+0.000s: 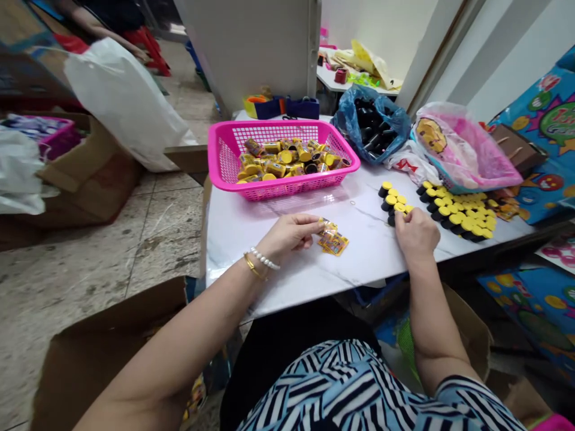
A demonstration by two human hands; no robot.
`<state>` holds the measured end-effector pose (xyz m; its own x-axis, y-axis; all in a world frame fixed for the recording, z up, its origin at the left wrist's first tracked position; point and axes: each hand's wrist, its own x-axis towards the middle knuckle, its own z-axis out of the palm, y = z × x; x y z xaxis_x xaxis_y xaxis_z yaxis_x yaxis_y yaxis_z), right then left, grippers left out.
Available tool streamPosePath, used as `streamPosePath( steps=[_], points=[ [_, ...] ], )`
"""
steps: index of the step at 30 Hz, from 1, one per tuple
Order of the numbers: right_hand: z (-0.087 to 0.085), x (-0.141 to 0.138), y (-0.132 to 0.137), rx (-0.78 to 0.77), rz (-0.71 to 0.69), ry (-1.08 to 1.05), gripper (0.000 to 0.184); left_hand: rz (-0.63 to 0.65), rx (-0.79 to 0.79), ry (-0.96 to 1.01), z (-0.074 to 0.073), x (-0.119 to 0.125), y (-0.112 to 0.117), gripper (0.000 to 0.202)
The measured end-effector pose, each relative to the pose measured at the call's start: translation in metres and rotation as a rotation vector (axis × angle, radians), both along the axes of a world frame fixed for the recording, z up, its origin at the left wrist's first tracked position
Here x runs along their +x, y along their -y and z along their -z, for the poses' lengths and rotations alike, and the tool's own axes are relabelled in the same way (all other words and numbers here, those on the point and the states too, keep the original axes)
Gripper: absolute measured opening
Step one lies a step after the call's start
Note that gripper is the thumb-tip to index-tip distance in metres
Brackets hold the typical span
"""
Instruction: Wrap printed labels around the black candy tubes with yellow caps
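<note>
- Two containers sit left of the pink basket (287,187), on the floor: an open cardboard box (90,173) with a smaller pink crate (58,134) inside, and a white plastic bag (126,102) leaning behind it. We cannot make out the contents of either.
- The pink basket stands at the far end of the white table (278,263). It holds a loose heap of labelled tubes (287,158), yellow-wrapped, filling only the bottom.
- The left hand (290,234) is in front of the basket, resting on the table. Its thumb and forefinger are pinching the edge of a small stack of sticker labels (333,241), and the other fingers are curled under.
- The right hand (415,234) is in front of the basket and to its right. Its fingers are bent, with the tips on the nearest of the yellow-capped tubes (392,200). We cannot tell if the tube is gripped or only touched.
- Step in hand, as we judge it: one label and one bare tube are being brought together.
- The next move calls for peeling a single label cleanly and lifting one tube without toppling its neighbours.
- A larger block of capped tubes (462,212) stands further right of the basket, upright and tightly packed.
- A blue bag (348,120) touches the basket's right corner. It is open and holds black tubes (372,129) without caps.
- A pink printed bag (467,155) lies right of the blue one. Its contents are hidden.
</note>
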<state>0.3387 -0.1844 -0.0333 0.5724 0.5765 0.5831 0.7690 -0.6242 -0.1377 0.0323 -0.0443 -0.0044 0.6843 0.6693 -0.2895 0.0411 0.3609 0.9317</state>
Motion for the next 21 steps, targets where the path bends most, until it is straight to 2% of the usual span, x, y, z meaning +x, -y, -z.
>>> streamPosePath(
  steps=[4, 6, 10, 12, 14, 18, 19, 21],
  points=[
    [-0.008, -0.022, 0.004, 0.046, -0.141, 0.045, 0.018, 0.003, 0.007, 0.012, 0.000, 0.001, -0.003, 0.041],
    [-0.014, -0.037, 0.006, 0.055, -0.255, 0.034, 0.020, -0.007, -0.014, 0.011, 0.000, 0.001, -0.003, 0.040],
    [-0.018, -0.054, 0.001, -0.061, -0.438, -0.080, 0.024, -0.030, -0.056, 0.022, 0.000, 0.001, -0.001, 0.037],
    [-0.017, -0.056, -0.004, -0.026, -0.500, -0.192, 0.022, -0.018, -0.090, 0.033, 0.000, 0.001, -0.001, 0.036],
    [-0.017, -0.059, -0.008, 0.125, -0.602, -0.432, 0.026, -0.019, -0.137, 0.055, 0.001, 0.000, -0.003, 0.032],
    [-0.020, -0.082, -0.013, 0.426, -0.877, -1.231, 0.041, -0.075, -0.249, 0.133, 0.005, 0.000, -0.008, 0.022],
    [-0.020, -0.091, -0.015, 0.474, -0.920, -1.376, 0.040, -0.076, -0.274, 0.155, 0.005, 0.000, -0.009, 0.021],
    [-0.018, -0.107, -0.022, 0.540, -0.958, -1.526, 0.038, -0.062, -0.312, 0.190, 0.005, 0.001, -0.009, 0.021]
  ],
)
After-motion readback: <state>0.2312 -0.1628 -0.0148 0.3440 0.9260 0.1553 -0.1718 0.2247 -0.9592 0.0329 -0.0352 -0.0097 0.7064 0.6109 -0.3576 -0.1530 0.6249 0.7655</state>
